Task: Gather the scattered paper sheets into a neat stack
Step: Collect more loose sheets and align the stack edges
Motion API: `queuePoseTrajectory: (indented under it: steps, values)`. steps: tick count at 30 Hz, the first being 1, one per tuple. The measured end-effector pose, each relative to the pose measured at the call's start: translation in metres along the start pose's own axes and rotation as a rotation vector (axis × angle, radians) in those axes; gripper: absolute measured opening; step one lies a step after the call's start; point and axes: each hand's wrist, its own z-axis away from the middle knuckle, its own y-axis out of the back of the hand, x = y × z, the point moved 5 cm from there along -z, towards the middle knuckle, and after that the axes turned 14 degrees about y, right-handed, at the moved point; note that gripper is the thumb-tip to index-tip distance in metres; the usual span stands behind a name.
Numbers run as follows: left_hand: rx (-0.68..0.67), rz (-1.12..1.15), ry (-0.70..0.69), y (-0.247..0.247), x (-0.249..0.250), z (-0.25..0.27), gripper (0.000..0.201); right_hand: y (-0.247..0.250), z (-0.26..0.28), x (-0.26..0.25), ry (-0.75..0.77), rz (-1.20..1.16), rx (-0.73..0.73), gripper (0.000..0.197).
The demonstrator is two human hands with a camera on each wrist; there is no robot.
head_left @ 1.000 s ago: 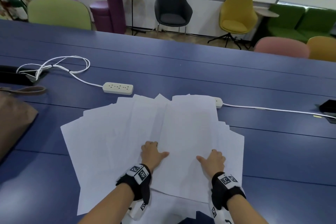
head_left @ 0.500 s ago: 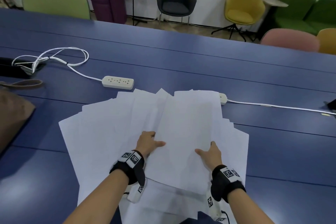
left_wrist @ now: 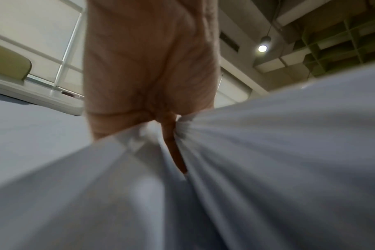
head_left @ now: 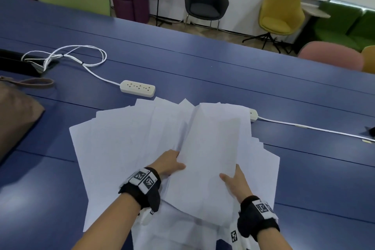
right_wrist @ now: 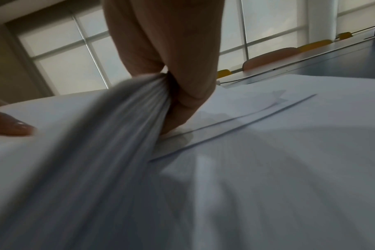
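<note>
Several white paper sheets (head_left: 121, 148) lie fanned out on the blue table (head_left: 223, 71). A top bundle of sheets (head_left: 211, 148) sits in the middle of the fan. My left hand (head_left: 170, 163) grips the bundle's left edge, thumb on top and fingers tucked under. My right hand (head_left: 236, 181) grips its right edge the same way. In the left wrist view the left hand (left_wrist: 152, 76) digs into bunched sheets (left_wrist: 268, 152). In the right wrist view the right hand (right_wrist: 182, 67) curls under the sheet edges (right_wrist: 126, 118), with the thumb (right_wrist: 11, 125) lying on top.
A white power strip (head_left: 138, 88) lies just beyond the fan, its coiled cable (head_left: 67, 57) at far left. A second strip end (head_left: 253, 114) pokes out from under the sheets, its cord (head_left: 304, 127) running right. A brown bag (head_left: 16, 115) sits at left. Chairs stand past the far edge.
Both hands went from pressing flat on top of the sheets to gripping the middle bundle at its side edges, fingers underneath. The camera view shifted slightly downward.
</note>
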Motion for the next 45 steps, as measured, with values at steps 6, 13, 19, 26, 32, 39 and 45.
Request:
queuePoseTrajectory:
  steps: [6, 13, 19, 26, 32, 39, 45]
  values:
    - [0.283, 0.301, -0.116, 0.044, -0.033, 0.035, 0.022, -0.034, -0.01, -0.027, 0.075, -0.058, -0.02, 0.048]
    - [0.289, 0.231, 0.259, 0.057, -0.087, 0.004, 0.033, -0.072, -0.031, -0.06, -0.01, 0.4, -0.101, 0.054]
    - [0.198, 0.475, 0.209, 0.058, -0.073, -0.001, 0.043, -0.073, -0.028, -0.052, -0.05, 0.486, -0.028, 0.062]
    - [0.245, 0.246, 0.334, 0.065, -0.072, -0.008, 0.058, -0.06, -0.034, -0.046, -0.048, 0.577, -0.072, 0.059]
    - [0.315, -0.055, 0.337, 0.068, -0.057, -0.002, 0.05, -0.048, -0.042, -0.036, -0.142, 0.594, -0.125, 0.046]
    - [0.067, -0.088, 0.233, 0.062, -0.052, -0.01, 0.041, -0.027, -0.059, -0.032, -0.081, 0.576, -0.244, 0.034]
    - [0.084, 0.186, 0.106, 0.063, -0.047, -0.012, 0.026, -0.035, -0.068, -0.031, 0.109, 0.447, -0.198, 0.039]
